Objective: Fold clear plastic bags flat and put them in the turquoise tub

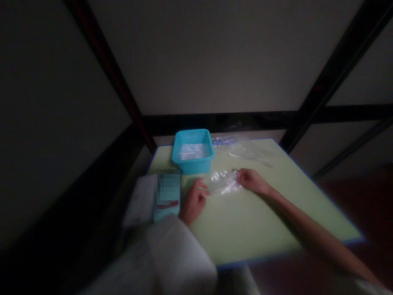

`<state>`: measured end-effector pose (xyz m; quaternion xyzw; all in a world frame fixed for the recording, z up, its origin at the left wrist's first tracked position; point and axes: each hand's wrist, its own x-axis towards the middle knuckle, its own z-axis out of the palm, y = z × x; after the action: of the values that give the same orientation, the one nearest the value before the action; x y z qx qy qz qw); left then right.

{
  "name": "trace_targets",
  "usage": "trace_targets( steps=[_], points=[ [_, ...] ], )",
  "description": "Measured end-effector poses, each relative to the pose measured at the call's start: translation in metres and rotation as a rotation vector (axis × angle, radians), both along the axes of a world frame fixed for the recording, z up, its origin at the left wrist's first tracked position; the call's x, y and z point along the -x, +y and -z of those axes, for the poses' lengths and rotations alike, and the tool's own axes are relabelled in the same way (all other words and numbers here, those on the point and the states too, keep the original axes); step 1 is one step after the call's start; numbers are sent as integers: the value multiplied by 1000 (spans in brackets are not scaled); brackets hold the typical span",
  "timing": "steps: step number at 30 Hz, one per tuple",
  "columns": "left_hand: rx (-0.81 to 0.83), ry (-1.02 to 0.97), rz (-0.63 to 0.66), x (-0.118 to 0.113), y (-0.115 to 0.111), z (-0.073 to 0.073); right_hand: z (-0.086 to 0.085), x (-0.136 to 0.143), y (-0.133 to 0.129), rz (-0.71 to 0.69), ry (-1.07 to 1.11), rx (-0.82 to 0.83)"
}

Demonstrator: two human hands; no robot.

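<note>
Pinching the clear, shiny plastic film (225, 183) by its right end, your right hand (250, 180) is seemingly straightening it over the pale-yellow table (233, 229); your left hand (195, 198) is curving near its left end, grip unclear. Further straightening is probably calling for a left-hand hold.

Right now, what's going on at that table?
A person is handling a piece of clear plastic over the yellow-green table. The right hand pinches one end of it. The left hand is at the other end, but it's too blurry to tell whether it grips. Just behind stands a blue basket with something whitish inside, and more clear plastic lies to the basket's right.
</note>
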<state>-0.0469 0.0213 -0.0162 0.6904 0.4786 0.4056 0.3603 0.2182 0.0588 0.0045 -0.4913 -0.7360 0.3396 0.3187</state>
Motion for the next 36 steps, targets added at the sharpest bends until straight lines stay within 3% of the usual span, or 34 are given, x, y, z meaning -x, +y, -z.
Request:
trace_targets(
  steps=[10,19,28,36],
  points=[
    [67,-92,-96,-8,6,1,-2,10,-11,226,-45,13],
    [68,-38,-168,-11,9,2,1,9,-20,279,-193,-95],
    [51,-61,-184,-16,11,4,-5,5,-21,196,-312,-213],
    [35,-56,-175,-15,9,2,-7,-7,-23,-29,-310,-272]
  ],
)
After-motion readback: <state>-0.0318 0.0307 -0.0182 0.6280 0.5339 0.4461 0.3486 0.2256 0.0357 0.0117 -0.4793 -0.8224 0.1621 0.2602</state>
